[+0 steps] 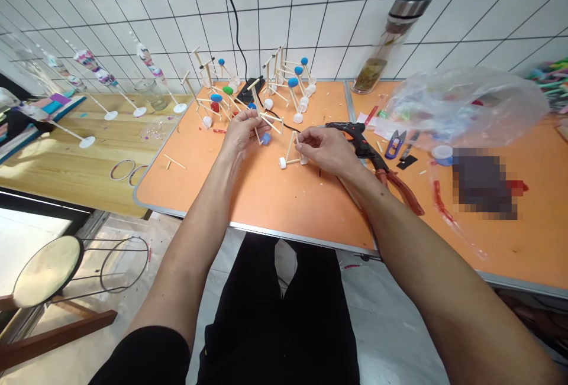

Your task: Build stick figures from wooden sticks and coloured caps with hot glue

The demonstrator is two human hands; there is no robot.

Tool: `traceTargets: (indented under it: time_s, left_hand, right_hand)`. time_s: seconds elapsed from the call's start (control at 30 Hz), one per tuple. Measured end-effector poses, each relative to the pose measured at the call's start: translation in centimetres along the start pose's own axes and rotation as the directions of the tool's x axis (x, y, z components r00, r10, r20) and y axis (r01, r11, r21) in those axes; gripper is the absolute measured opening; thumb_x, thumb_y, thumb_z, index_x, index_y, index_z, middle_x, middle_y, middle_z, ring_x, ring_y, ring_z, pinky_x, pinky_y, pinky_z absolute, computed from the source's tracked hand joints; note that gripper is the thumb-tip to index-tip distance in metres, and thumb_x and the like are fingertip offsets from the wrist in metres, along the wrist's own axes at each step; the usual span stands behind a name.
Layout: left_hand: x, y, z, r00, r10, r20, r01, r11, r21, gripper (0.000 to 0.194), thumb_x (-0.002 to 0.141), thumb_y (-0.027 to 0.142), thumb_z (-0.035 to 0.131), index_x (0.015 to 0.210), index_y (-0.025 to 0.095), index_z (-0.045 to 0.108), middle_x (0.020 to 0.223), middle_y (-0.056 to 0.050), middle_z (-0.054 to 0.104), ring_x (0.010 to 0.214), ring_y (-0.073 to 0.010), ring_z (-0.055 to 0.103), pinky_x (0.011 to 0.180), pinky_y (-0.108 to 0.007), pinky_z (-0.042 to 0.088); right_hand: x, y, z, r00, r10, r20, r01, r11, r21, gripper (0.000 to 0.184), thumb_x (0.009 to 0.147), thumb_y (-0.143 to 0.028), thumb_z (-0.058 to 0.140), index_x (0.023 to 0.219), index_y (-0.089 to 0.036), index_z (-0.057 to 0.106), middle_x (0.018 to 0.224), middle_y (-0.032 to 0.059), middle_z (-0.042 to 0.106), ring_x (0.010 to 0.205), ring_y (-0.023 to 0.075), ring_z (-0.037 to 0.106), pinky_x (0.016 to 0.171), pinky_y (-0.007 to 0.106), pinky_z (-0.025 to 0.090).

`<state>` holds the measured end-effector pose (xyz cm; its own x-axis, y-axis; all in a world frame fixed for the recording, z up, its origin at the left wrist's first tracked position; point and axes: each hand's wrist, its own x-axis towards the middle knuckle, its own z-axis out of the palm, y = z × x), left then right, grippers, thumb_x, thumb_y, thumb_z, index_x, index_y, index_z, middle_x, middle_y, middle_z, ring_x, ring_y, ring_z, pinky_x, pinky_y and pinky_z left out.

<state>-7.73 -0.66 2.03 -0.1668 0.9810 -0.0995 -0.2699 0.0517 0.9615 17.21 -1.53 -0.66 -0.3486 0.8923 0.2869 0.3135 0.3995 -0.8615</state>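
Note:
My left hand (pixel 244 135) is closed on a small frame of wooden sticks (pixel 271 123), which has a blue bottle cap (pixel 265 138) at its lower end. To its right, my right hand (pixel 320 145) pinches the top of a second stick frame (pixel 290 151) with white caps as wheels. That second frame rests on the orange table (pixel 270 196). Behind my hands stand several similar stick models with blue, green, red and white caps, one blue cap (pixel 293 82) among them. A black glue gun (pixel 350 132) lies just beyond my right hand, partly hidden by it.
Red-handled pliers (pixel 403 191), blue thread snips (pixel 395 144) and a plastic bag (pixel 470 104) lie on the right. A glass bottle (pixel 377 54) stands by the tiled wall. On the wooden table (pixel 133 187) at left are decorated sticks on white round bases and a glass jar (pixel 153 96).

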Motion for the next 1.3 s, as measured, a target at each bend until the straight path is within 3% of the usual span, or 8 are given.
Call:
traceTargets:
  time_s: [0.2,0.5,0.83,1.03,1.3]
  left_hand:
    - [-0.3,-0.1,0.3,0.999,0.041,0.005,-0.041,0.999,0.007,0.02,0.093,0.012,0.085,0.096,0.022,0.068,0.092,-0.003,0.089,0.082,-0.0163,0.087,0.094,-0.031,0.074]
    - [-0.7,-0.3,1.1,0.996,0.081,0.024,-0.083,0.994,0.076,0.022,0.091,0.01,0.083,0.092,0.023,0.066,0.085,0.0,0.085,0.079,-0.0157,0.086,0.081,-0.025,0.069]
    - [-0.5,-0.8,1.3,0.991,0.129,0.042,-0.134,0.98,0.15,0.016,0.097,0.009,0.075,0.094,0.024,0.069,0.088,-0.002,0.085,0.084,-0.0143,0.084,0.086,-0.027,0.069]
    - [-0.3,-1.0,1.3,0.986,0.156,0.058,-0.164,0.971,0.176,0.017,0.099,0.008,0.071,0.094,0.024,0.068,0.087,-0.002,0.084,0.083,-0.0138,0.083,0.086,-0.027,0.069]
    - [-0.1,-0.7,0.9,0.986,0.164,0.039,-0.168,0.965,0.2,0.017,0.095,0.01,0.077,0.094,0.024,0.068,0.088,-0.002,0.084,0.085,-0.0155,0.084,0.085,-0.028,0.068]
  right_hand:
    - [0.0,-0.1,0.2,1.0,0.008,-0.019,-0.008,1.0,-0.009,0.016,0.083,-0.039,0.075,0.086,-0.023,0.077,0.079,0.0034,0.076,0.073,0.0207,0.068,0.071,0.037,0.049]
    - [0.0,0.2,0.4,0.999,-0.005,-0.053,0.005,1.0,-0.002,0.01,0.083,-0.033,0.076,0.087,-0.024,0.076,0.079,0.0021,0.076,0.069,0.0201,0.067,0.069,0.037,0.049]
    - [0.0,0.6,0.4,0.999,-0.014,-0.043,0.014,1.0,-0.02,0.011,0.089,-0.036,0.077,0.09,-0.024,0.076,0.073,0.0001,0.074,0.063,0.0208,0.069,0.069,0.038,0.049]
    - [0.1,1.1,0.4,0.998,-0.02,-0.057,0.018,0.999,-0.034,0.012,0.089,-0.036,0.077,0.092,-0.024,0.077,0.077,0.0013,0.076,0.066,0.0208,0.068,0.069,0.037,0.048]
    - [0.1,1.0,0.2,0.998,-0.029,-0.049,0.027,0.999,-0.042,0.013,0.09,-0.036,0.075,0.095,-0.024,0.078,0.087,0.0039,0.079,0.076,0.0217,0.068,0.075,0.038,0.05]
